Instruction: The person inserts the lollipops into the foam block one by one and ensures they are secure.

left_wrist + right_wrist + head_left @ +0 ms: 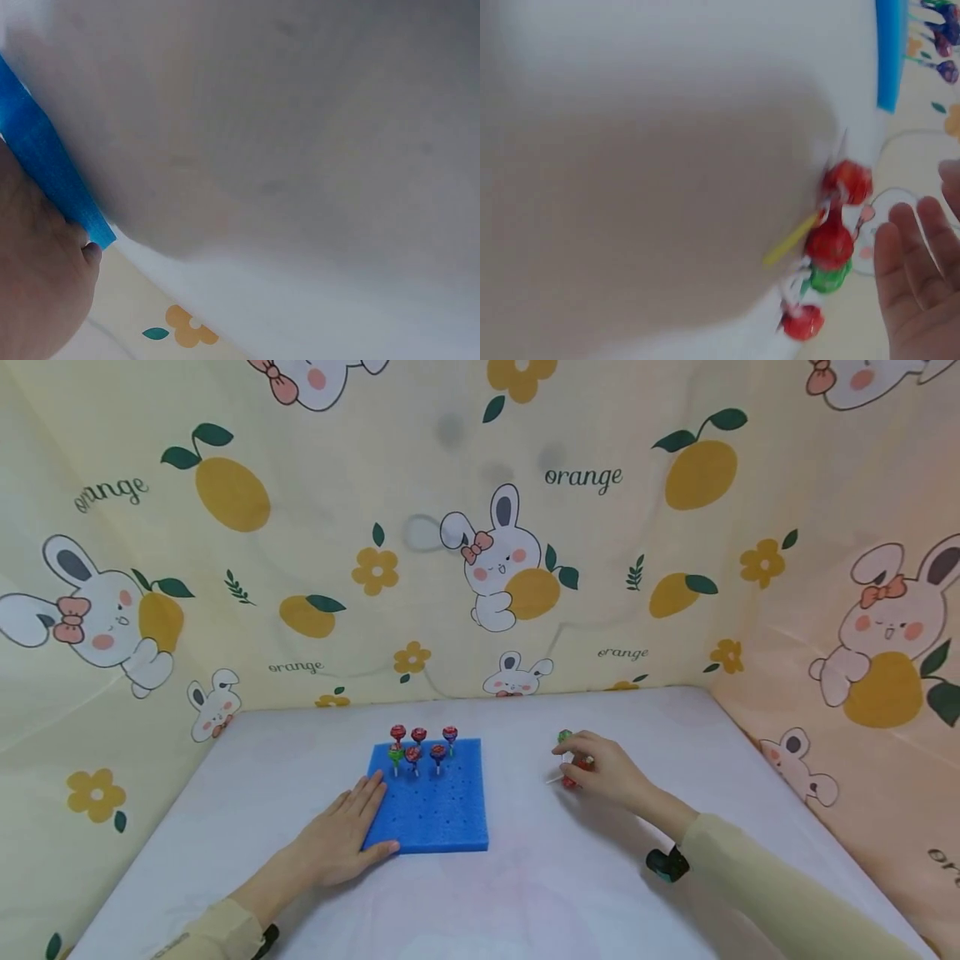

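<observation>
A blue foam block (442,818) lies on the white table, with several wrapped lollipops standing upright in its back half, one of them a green lollipop (396,755). My left hand (337,837) lies flat along the block's left edge, fingers straight and thumb at the front corner. Over to the right, my right hand (611,770) hovers over a small group of loose lollipops and partly hides them in the head view. Red lollipops (830,244), a green lollipop (830,276) and a yellow stick (791,240) show there. The right fingers (911,262) look loosely extended, apart from the candies.
The white tabletop (517,893) runs back to a cloth wall (465,668) printed with rabbits and oranges, which also closes off both sides. A dark wrist device (667,864) sits at the right sleeve's cuff.
</observation>
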Demonstrator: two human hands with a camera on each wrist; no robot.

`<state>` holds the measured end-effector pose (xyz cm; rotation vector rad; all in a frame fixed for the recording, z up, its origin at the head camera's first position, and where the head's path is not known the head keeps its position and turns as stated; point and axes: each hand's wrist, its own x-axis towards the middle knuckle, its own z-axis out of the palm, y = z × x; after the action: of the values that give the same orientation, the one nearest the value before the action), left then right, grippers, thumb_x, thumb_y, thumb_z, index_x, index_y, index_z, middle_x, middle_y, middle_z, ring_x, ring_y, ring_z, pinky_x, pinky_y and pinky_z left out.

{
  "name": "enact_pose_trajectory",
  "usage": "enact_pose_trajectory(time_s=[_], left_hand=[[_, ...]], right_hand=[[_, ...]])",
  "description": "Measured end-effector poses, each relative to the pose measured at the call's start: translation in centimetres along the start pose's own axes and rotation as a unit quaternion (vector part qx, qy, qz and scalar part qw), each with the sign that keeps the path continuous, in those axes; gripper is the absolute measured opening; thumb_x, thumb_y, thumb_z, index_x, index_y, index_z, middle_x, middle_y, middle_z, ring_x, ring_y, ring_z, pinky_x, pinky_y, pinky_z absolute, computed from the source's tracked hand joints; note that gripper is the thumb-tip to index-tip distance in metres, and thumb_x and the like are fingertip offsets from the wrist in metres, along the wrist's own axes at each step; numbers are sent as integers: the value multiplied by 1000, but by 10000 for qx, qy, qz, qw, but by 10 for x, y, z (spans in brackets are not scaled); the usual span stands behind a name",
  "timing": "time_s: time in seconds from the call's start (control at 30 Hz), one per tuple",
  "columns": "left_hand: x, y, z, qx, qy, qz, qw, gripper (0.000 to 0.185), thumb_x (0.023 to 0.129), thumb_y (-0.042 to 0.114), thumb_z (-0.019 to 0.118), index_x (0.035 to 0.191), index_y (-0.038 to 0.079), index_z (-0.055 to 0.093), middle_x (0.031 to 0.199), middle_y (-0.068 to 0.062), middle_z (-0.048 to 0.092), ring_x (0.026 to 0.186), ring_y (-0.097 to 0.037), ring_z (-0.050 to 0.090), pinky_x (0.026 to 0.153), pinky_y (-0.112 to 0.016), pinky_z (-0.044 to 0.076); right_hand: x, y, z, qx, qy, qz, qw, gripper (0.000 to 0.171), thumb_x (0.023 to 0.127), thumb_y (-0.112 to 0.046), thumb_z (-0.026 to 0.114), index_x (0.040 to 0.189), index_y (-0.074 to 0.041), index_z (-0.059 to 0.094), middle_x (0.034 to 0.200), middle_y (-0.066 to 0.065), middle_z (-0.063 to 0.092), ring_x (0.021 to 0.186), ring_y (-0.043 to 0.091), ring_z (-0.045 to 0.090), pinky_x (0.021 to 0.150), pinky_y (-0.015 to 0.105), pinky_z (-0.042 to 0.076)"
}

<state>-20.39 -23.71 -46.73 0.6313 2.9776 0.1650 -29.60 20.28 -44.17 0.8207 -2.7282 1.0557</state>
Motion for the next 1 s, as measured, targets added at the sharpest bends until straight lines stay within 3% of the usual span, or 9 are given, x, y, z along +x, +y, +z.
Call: enact_pose_trajectory(time_s=[0.17, 0.37, 0.7, 1.0], left_hand=[[-1, -1, -1, 32, 26, 24, 10000, 101, 100, 73, 41, 163, -4, 21, 172, -22, 11, 158, -43, 13, 125, -60, 21], [-2, -1, -3, -10, 12, -8, 10000, 101, 100, 72, 42, 163, -4, 21, 172, -22, 11, 158, -43, 13, 125, -60, 21], [-1, 1, -2, -70, -20, 7, 10000, 101, 100, 72, 43, 163, -5, 20, 172, -22, 11, 158, -43, 13, 125, -60, 21], [0, -2, 0, 41, 38, 64, 10000, 101, 101, 72, 42, 163, -4, 21, 172, -22, 12, 158, -43, 14, 125, -59, 22]], right_hand=[[-5, 6, -12, -202, -497, -74, 9985, 22, 94, -4, 75, 115, -3, 74, 107, 10, 69, 83, 13, 62, 68, 26, 54], [-6, 11, -17, -553, -870, -88, 9946, 23, 93, -7, 76, 116, -5, 76, 109, 6, 70, 85, 11, 59, 72, 28, 53], [-2, 13, -11, -605, -1179, 94, 9911, 22, 92, -6, 76, 114, -8, 76, 103, 0, 69, 85, 16, 59, 73, 25, 52], [1, 15, -11, -661, -1178, 0, 9908, 18, 91, -4, 78, 108, -11, 78, 99, -3, 69, 82, 14, 56, 70, 25, 50]])
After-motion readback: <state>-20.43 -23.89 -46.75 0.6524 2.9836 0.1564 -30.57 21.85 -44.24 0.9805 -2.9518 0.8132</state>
